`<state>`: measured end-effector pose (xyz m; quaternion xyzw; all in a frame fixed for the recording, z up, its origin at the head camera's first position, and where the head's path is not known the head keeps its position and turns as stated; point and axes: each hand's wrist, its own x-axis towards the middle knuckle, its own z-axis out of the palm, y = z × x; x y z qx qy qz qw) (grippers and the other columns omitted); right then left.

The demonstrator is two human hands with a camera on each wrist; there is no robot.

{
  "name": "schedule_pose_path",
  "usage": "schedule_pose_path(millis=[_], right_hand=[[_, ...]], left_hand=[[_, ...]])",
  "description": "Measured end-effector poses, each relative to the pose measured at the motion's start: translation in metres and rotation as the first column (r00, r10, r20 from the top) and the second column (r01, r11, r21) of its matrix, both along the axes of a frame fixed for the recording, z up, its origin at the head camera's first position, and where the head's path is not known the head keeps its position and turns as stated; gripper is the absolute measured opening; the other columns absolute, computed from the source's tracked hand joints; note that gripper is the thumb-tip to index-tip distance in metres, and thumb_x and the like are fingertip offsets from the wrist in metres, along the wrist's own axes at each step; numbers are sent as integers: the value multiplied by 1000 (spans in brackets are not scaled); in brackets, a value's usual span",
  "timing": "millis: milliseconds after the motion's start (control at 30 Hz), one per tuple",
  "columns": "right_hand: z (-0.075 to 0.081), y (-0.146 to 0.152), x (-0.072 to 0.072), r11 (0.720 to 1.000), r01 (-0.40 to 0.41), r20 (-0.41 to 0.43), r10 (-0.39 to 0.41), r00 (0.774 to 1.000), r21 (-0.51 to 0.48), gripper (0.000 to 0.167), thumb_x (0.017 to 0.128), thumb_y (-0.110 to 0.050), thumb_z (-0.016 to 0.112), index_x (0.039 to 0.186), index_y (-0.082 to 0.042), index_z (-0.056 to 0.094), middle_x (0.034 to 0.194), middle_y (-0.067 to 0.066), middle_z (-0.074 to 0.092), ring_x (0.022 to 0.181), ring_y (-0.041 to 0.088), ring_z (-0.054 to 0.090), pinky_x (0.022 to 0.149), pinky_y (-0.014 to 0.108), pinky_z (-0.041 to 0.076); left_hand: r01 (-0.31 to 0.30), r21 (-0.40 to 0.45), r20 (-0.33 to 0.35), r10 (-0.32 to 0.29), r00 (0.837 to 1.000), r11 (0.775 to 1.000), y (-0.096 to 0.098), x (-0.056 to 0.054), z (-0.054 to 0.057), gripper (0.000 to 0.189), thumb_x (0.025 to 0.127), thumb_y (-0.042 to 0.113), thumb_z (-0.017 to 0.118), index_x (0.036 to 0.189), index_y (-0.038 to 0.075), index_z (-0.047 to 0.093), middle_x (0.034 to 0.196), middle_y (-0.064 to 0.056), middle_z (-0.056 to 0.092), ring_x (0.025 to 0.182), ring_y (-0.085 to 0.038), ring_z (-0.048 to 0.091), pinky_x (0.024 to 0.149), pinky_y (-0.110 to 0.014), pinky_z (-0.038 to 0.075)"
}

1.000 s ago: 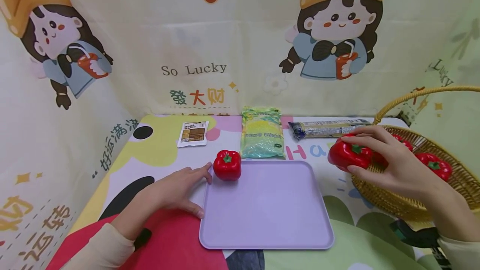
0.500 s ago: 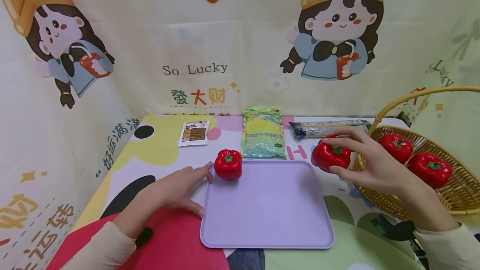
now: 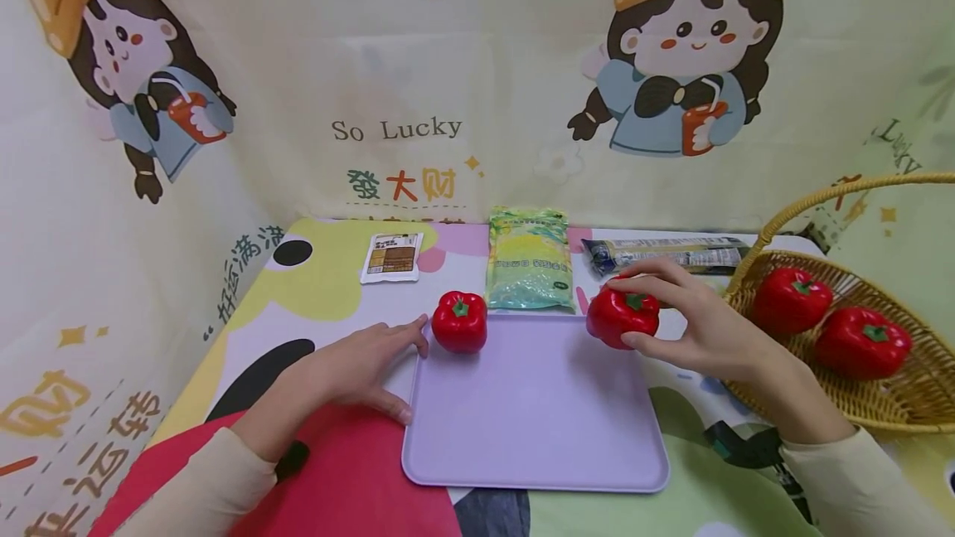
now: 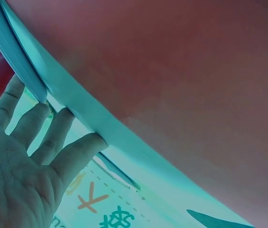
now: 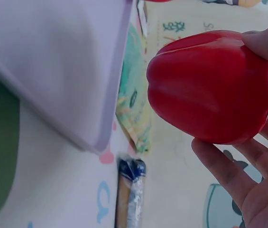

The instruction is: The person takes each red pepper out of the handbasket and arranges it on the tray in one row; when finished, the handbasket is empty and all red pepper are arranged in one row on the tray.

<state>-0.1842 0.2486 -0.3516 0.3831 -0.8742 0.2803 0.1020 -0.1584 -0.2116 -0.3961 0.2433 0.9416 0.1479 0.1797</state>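
Note:
My right hand (image 3: 690, 321) grips a red bell pepper (image 3: 621, 317) above the far right corner of the lilac tray (image 3: 537, 404). The right wrist view shows the same bell pepper (image 5: 214, 88) between thumb and fingers, with the tray (image 5: 67, 57) off to the left. A second red bell pepper (image 3: 459, 322) rests in the tray's far left corner. At the tray's left edge my left hand (image 3: 358, 371) lies with fingers spread, thumb and fingertips by the rim. In the left wrist view that hand (image 4: 24, 161) has its fingers extended and holds nothing.
A wicker basket (image 3: 921, 417) with a tall handle stands at the right, holding two red bell peppers (image 3: 861, 343). Behind the tray lie a small white-and-brown packet (image 3: 392, 258), a green-yellow bag (image 3: 529, 259) and a long dark-ended package (image 3: 664, 255). A printed cloth hangs behind.
My right hand has carried the bell pepper leftward from the basket's edge to over the tray's far right corner. My left hand has stayed by the tray; the view has shifted slightly.

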Motion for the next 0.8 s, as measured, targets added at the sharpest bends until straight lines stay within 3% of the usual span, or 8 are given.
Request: schedule_pose_path(millis=[233, 800], right_hand=[[-6, -12, -4, 1000, -13, 28, 13, 1000, -14, 75, 71, -16, 95, 138, -23, 62, 140, 1, 54, 125, 17, 51, 77, 29, 60], [-16, -33, -15, 996, -76, 76, 80, 994, -53, 70, 75, -18, 91, 138, -21, 62, 140, 3, 54, 125, 23, 52, 80, 32, 60]], left_hand=[[-4, -5, 13, 4, 1000, 1000, 3, -1, 3, 80, 63, 59, 92, 129, 34, 55, 161, -3, 39, 123, -22, 53, 95, -45, 53], [17, 5, -2, -17, 1000, 1000, -1, 1, 0, 78, 64, 64, 90, 127, 36, 54, 165, -3, 35, 125, -22, 53, 97, -46, 52]])
